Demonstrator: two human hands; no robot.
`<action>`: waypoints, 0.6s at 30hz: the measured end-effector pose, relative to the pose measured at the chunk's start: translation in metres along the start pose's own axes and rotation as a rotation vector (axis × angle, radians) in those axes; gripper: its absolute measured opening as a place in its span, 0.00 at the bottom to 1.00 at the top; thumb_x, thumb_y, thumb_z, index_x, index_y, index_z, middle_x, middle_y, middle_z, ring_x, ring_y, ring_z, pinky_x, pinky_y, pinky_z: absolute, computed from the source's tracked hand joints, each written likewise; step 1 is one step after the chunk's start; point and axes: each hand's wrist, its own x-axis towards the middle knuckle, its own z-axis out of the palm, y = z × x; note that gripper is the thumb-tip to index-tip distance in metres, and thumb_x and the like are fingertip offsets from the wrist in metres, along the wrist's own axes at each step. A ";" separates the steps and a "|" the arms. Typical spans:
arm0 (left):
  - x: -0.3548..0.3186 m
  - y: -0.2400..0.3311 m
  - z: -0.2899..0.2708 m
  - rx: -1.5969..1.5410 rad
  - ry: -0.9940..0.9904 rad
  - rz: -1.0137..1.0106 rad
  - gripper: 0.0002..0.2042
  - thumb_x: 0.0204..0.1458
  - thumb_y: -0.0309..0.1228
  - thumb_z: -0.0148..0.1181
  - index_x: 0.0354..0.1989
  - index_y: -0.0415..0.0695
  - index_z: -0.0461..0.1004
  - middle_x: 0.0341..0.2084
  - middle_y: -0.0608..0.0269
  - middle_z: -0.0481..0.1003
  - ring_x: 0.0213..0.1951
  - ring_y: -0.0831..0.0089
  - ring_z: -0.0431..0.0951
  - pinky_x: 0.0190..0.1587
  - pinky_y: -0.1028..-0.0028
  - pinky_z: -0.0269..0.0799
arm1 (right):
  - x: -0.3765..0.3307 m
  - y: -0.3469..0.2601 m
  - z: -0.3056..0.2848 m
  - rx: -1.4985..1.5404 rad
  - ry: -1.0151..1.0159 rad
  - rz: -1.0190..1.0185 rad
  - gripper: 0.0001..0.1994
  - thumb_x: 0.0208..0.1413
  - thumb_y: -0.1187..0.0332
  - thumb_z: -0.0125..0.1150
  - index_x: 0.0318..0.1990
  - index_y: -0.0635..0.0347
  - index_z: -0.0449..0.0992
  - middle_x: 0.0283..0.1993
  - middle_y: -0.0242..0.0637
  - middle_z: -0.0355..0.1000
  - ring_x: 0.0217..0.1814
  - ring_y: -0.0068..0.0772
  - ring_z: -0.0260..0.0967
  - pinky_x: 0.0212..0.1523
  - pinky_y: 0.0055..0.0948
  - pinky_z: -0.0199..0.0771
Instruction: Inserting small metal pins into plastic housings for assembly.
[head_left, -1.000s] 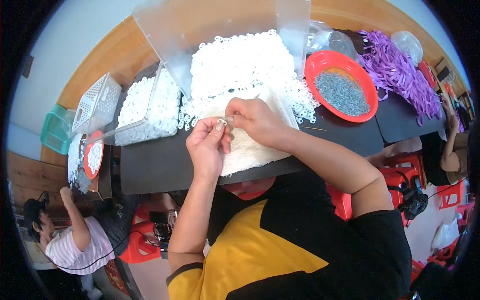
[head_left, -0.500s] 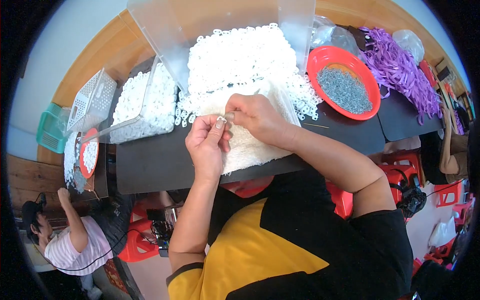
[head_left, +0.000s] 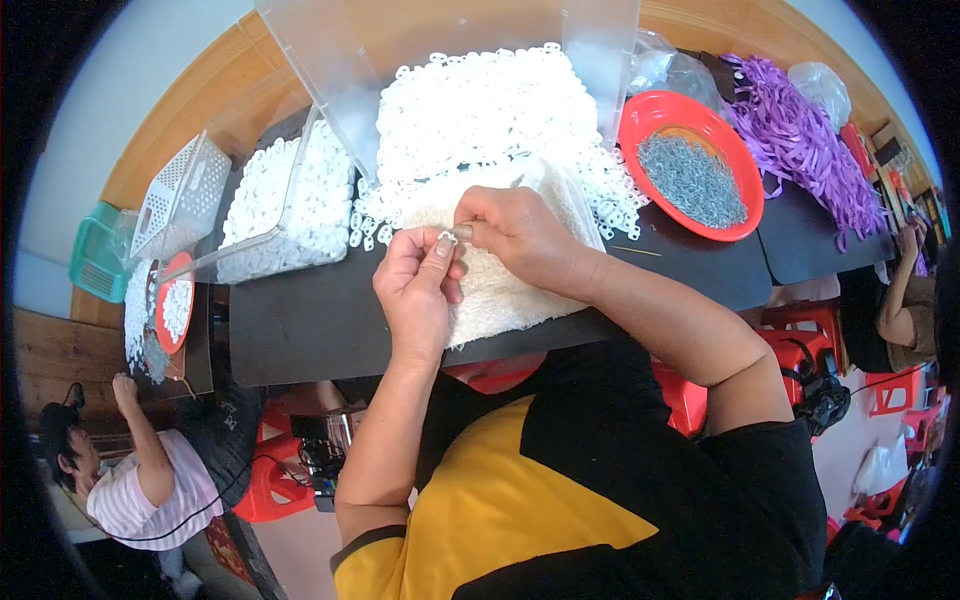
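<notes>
My left hand (head_left: pixel 418 290) pinches a small white plastic ring piece (head_left: pixel 446 237) between thumb and forefinger above the black table (head_left: pixel 300 320). My right hand (head_left: pixel 515 235) meets it from the right, its fingertips closed on a thin metal pin (head_left: pixel 462 232) at the piece. Under both hands lies a heap of assembled white pieces (head_left: pixel 500 290). Behind them a big pile of loose white rings (head_left: pixel 480 115) spills from a clear plastic bin (head_left: pixel 340 70).
A red bowl of grey metal pins (head_left: pixel 692 180) stands at the right, with purple strips (head_left: pixel 800 140) beyond it. A clear tray of white pieces (head_left: pixel 290 205), a white basket (head_left: pixel 180 205) and a green basket (head_left: pixel 95 255) sit left. Other people work at lower left and far right.
Both hands stay together over the heap, with only small finger movements at the white piece. The view has shifted slightly.
</notes>
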 end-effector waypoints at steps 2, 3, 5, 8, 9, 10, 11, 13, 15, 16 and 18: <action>0.000 0.000 0.000 -0.004 0.002 -0.002 0.03 0.59 0.23 0.53 0.33 0.38 0.70 0.24 0.63 0.74 0.20 0.83 0.68 0.18 0.84 0.63 | -0.001 0.001 -0.001 0.006 0.003 -0.008 0.07 0.52 0.71 0.54 0.34 0.65 0.73 0.26 0.45 0.70 0.30 0.38 0.70 0.33 0.33 0.67; 0.000 0.000 0.000 -0.010 0.001 -0.007 0.03 0.59 0.23 0.53 0.33 0.38 0.70 0.24 0.64 0.74 0.20 0.83 0.68 0.18 0.84 0.63 | -0.001 0.001 0.000 0.014 0.005 -0.015 0.07 0.52 0.71 0.54 0.35 0.66 0.72 0.25 0.45 0.70 0.30 0.38 0.70 0.33 0.33 0.67; 0.000 0.000 0.000 -0.017 0.001 -0.013 0.03 0.59 0.23 0.53 0.33 0.38 0.70 0.24 0.64 0.74 0.20 0.83 0.68 0.18 0.84 0.63 | -0.001 0.002 0.000 0.029 0.003 -0.013 0.07 0.52 0.71 0.54 0.35 0.66 0.72 0.25 0.45 0.70 0.29 0.38 0.70 0.33 0.33 0.67; 0.001 0.001 0.001 -0.022 0.005 -0.008 0.04 0.59 0.23 0.53 0.32 0.39 0.70 0.24 0.64 0.73 0.20 0.83 0.68 0.18 0.84 0.63 | 0.000 0.002 -0.001 0.029 -0.001 -0.019 0.07 0.53 0.70 0.54 0.35 0.65 0.72 0.25 0.45 0.70 0.29 0.38 0.70 0.33 0.33 0.67; 0.000 0.001 0.000 -0.020 0.004 -0.009 0.04 0.59 0.23 0.53 0.32 0.39 0.70 0.24 0.64 0.73 0.20 0.84 0.68 0.18 0.84 0.63 | 0.000 0.002 -0.001 0.015 -0.006 -0.027 0.07 0.53 0.70 0.54 0.35 0.65 0.72 0.25 0.45 0.70 0.30 0.38 0.70 0.33 0.33 0.67; 0.000 0.000 0.000 -0.017 0.004 -0.010 0.03 0.59 0.23 0.53 0.32 0.39 0.70 0.24 0.64 0.73 0.20 0.84 0.68 0.18 0.84 0.63 | 0.000 0.002 0.000 0.016 -0.009 -0.026 0.07 0.53 0.70 0.54 0.35 0.65 0.72 0.25 0.45 0.70 0.30 0.38 0.70 0.33 0.33 0.67; 0.000 0.000 -0.001 -0.017 0.007 -0.011 0.03 0.59 0.23 0.53 0.32 0.39 0.70 0.24 0.64 0.73 0.20 0.84 0.68 0.18 0.84 0.63 | 0.001 0.003 0.000 0.016 -0.017 -0.005 0.07 0.53 0.70 0.55 0.35 0.65 0.72 0.26 0.45 0.70 0.30 0.38 0.70 0.33 0.33 0.67; 0.000 0.000 0.000 0.017 -0.001 -0.008 0.03 0.59 0.22 0.53 0.32 0.39 0.70 0.23 0.65 0.73 0.20 0.84 0.68 0.18 0.84 0.63 | 0.000 0.002 -0.001 0.009 -0.022 0.019 0.08 0.53 0.69 0.55 0.35 0.65 0.72 0.26 0.46 0.70 0.30 0.38 0.70 0.33 0.33 0.67; 0.000 0.000 0.002 0.027 0.001 -0.004 0.03 0.58 0.22 0.53 0.32 0.39 0.70 0.23 0.65 0.72 0.20 0.84 0.67 0.18 0.85 0.62 | 0.000 0.002 -0.001 0.008 -0.011 0.003 0.08 0.53 0.69 0.55 0.35 0.65 0.72 0.27 0.47 0.70 0.32 0.41 0.70 0.34 0.34 0.67; 0.000 0.000 0.001 0.039 0.004 0.002 0.03 0.58 0.22 0.53 0.32 0.39 0.70 0.23 0.65 0.72 0.20 0.84 0.67 0.18 0.85 0.62 | 0.001 0.002 0.000 0.011 -0.014 0.002 0.08 0.53 0.69 0.55 0.35 0.65 0.72 0.27 0.47 0.70 0.32 0.41 0.70 0.34 0.34 0.67; 0.000 0.000 0.000 0.044 0.001 0.003 0.03 0.58 0.22 0.53 0.32 0.39 0.70 0.22 0.65 0.72 0.20 0.84 0.67 0.18 0.85 0.62 | 0.001 0.004 0.001 -0.030 -0.014 -0.012 0.08 0.53 0.69 0.54 0.35 0.65 0.72 0.28 0.48 0.70 0.33 0.45 0.71 0.35 0.36 0.67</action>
